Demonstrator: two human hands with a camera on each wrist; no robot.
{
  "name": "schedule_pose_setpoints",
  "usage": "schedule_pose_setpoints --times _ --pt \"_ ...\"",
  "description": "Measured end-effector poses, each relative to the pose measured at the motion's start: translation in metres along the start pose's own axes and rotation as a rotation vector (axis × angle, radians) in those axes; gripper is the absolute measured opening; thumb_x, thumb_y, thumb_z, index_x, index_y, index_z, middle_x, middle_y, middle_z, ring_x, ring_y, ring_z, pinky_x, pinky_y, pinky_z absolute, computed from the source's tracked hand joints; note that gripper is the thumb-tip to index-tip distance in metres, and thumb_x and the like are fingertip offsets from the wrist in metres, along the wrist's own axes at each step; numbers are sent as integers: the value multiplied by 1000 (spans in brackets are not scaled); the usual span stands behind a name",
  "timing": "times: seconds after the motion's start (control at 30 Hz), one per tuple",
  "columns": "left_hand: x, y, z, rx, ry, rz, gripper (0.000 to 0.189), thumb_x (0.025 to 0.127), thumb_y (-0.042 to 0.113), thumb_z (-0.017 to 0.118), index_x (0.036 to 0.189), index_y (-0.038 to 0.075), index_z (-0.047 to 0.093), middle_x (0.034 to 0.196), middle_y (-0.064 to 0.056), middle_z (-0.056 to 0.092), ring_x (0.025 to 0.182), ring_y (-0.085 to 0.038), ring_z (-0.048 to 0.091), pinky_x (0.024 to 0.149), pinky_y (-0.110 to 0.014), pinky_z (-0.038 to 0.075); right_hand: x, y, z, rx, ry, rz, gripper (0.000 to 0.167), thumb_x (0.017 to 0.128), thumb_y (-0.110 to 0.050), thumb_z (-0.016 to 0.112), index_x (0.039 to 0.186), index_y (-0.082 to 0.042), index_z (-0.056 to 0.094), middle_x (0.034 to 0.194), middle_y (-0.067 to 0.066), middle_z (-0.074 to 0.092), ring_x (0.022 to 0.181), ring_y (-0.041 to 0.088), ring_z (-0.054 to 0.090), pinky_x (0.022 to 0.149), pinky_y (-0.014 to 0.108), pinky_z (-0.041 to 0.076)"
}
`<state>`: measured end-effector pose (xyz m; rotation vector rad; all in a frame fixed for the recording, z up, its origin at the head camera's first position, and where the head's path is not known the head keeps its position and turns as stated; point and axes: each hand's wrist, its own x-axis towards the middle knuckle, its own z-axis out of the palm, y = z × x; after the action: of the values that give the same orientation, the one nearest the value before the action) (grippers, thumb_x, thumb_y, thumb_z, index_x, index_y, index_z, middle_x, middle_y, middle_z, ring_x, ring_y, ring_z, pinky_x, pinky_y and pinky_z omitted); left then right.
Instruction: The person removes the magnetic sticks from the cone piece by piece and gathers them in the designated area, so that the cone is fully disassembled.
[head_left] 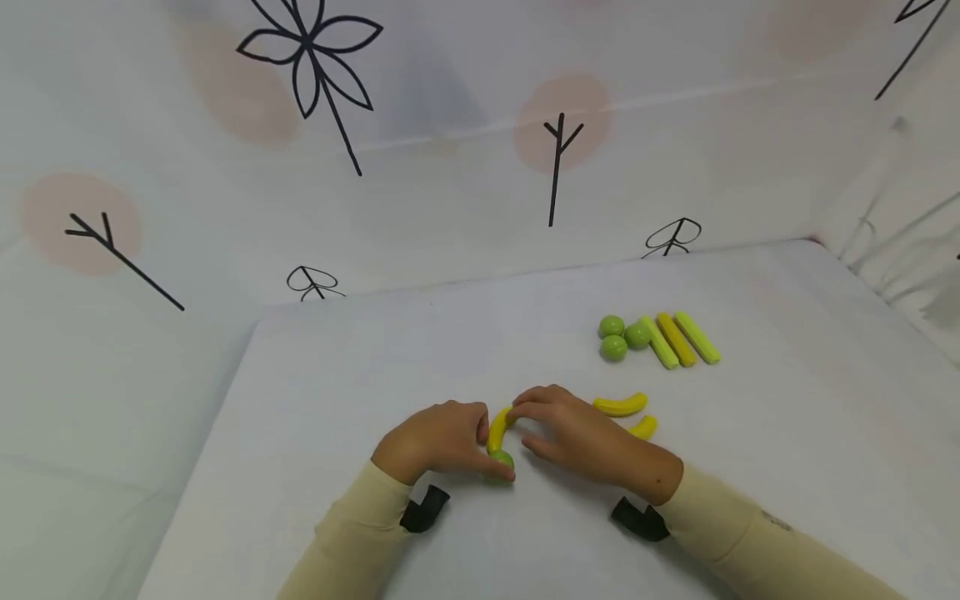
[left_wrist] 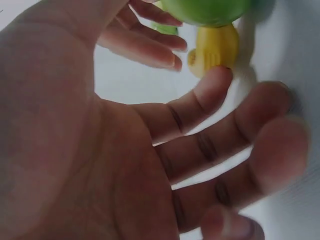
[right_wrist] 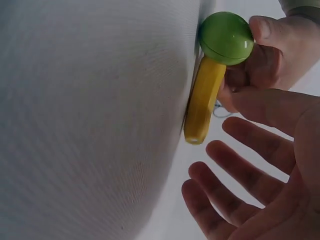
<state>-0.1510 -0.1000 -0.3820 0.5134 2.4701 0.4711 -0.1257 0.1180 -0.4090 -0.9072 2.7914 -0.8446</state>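
Observation:
On the white cloth a toy banana lies end to end with a glossy green ball, which has a seam round it. My left hand is beside them, thumb tip against the ball and fingers bent loosely along the banana's left side. At the banana's far end, the index fingertip of my right hand is close to its tip. In the right wrist view the right hand's fingers are spread and hold nothing. Two more toy bananas lie right of the right hand, one partly hidden by it.
Farther back on the right, several green balls sit in a cluster. Beside them lie two pale green sticks with a yellow stick between them. Behind the table hangs a white printed cloth.

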Motion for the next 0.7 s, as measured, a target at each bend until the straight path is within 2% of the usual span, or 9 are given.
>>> schedule_pose_setpoints --times 0.1,0.2,0.4,0.57,0.7 --pt "1 1 -1 -1 -13 15 51 70 57 85 91 19 57 72 6 53 66 -11 49 59 -28 37 0 0 1 -11 -19 -18 34 91 -12 73 125 -10 68 131 5 62 125 27 56 100 44 50" --pt "2 1 -1 -27 -34 42 48 72 52 85 94 19 58 72 5 55 67 -11 51 60 -29 39 0 0 1 -20 -31 -33 34 91 -10 72 125 -8 68 129 6 63 122 26 57 99 42 51" --pt "6 -5 -2 -62 -54 118 41 74 46 85 95 20 61 75 4 60 70 -11 53 61 -28 42 0 1 2 -59 -32 -69 30 88 -2 73 118 -8 72 112 3 66 107 20 60 90 36 54" --pt "8 -9 -2 -89 -77 151 35 76 43 85 93 22 63 77 4 61 69 -10 54 62 -27 44 -1 3 4 -96 -11 -117 26 88 0 72 111 -11 74 98 -1 64 93 13 59 81 27 53" --pt "10 -11 -2 -107 -85 179 27 78 38 82 92 22 65 77 6 62 68 -9 54 63 -26 44 -2 3 5 -117 -18 -107 23 87 -1 74 108 -11 75 93 -2 64 86 9 58 77 24 52"
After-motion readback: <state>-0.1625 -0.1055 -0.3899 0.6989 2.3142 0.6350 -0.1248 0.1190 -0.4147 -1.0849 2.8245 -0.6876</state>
